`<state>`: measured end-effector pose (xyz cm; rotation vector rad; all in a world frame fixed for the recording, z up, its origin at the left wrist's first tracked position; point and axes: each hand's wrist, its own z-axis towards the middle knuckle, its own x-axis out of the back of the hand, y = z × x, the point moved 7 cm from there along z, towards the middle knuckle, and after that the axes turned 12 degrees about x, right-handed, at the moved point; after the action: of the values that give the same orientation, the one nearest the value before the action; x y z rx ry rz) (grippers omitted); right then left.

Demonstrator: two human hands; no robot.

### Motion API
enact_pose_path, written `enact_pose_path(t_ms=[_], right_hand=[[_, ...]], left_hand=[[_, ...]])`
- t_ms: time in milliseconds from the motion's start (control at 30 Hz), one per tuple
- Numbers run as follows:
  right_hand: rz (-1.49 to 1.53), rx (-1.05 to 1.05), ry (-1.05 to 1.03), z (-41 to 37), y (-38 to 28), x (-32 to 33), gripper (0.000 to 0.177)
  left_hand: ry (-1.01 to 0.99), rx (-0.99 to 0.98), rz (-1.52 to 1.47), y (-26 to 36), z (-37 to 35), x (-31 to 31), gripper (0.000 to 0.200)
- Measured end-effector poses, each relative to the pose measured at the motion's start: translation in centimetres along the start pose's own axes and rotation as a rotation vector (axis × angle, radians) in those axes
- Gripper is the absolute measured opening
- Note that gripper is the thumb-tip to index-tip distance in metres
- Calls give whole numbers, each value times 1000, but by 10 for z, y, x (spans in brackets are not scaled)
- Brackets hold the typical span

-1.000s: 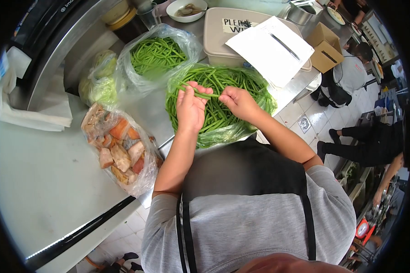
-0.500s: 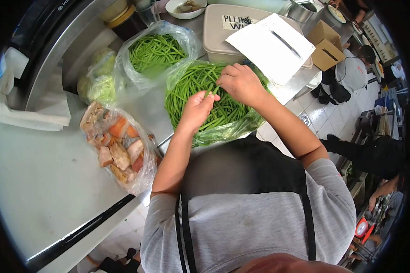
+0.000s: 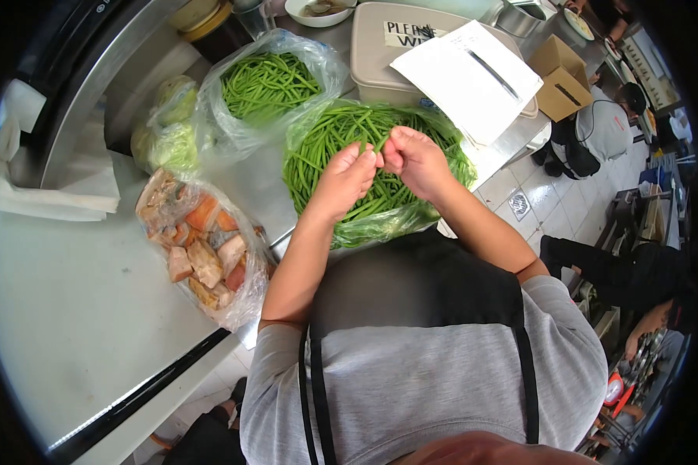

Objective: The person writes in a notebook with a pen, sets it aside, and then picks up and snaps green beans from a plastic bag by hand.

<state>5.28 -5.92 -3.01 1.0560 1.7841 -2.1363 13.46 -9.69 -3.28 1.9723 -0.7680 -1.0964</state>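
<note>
Both hands are closed over a plastic bag heaped with long green beans (image 3: pixel 314 155). My left hand (image 3: pixel 347 180) pinches a green bean between thumb and fingers. Close beside it, my right hand (image 3: pixel 419 161) grips a green bean (image 3: pixel 381 142) at its fingertips. Whether the two hands share one bean is hard to make out. Beyond my left hand stands a second open plastic bag of green beans (image 3: pixel 270 85), whose pieces look shorter.
At left lie a clear bag of meat chunks (image 3: pixel 205 263) and bagged pale green vegetables (image 3: pixel 169 136). Papers with a pen (image 3: pixel 473 77) rest on a lidded bin (image 3: pixel 368 58). A cardboard box (image 3: pixel 560 77) stands right. Other people (image 3: pixel 601 128) are on the tiled floor.
My right hand has turned and lowered slightly, its fingertips now pinching near my left hand's. My left hand has shifted slightly right. A person's dark-clothed leg shows more at the bottom.
</note>
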Motion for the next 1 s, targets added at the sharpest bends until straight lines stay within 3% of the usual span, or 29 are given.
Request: enact_pose_path(t_ms=[133,167,267,300,433,533,633,767,867,967,1000], right_hand=[[614,28,-248,10,-48,-3,30],[504,18,-276,13,-55,2,29],[-1000,28,-135,18,-49,28,29],[-1594,33,-344,18,-41,27,29],[-1824,100,-384,12,-3,33,23],[-1800,240,-368,16,3,25,17],[-1555,451,-312,11,-27,-2,10],[-1294,554,-277,2,-52,-28,9],[-1027,463,-156,3,-49,-16,9],[-609,233,-152,7,-29,1,12],[-535,108,-188,2,-21,-3,13]], left_hand=[[79,57,-51,-15,2,17,17],[130,63,-88,-21,1,29,17],[204,35,-137,-30,1,45,16],[228,17,-121,-27,1,43,16],[253,32,-95,-28,4,39,13],[263,51,-50,-32,5,32,13],[312,5,-15,-31,11,19,12],[327,-91,311,-31,23,9,21],[370,-167,356,-23,25,13,20],[466,-289,524,-1,13,14,16],[477,-285,441,-2,13,22,16]])
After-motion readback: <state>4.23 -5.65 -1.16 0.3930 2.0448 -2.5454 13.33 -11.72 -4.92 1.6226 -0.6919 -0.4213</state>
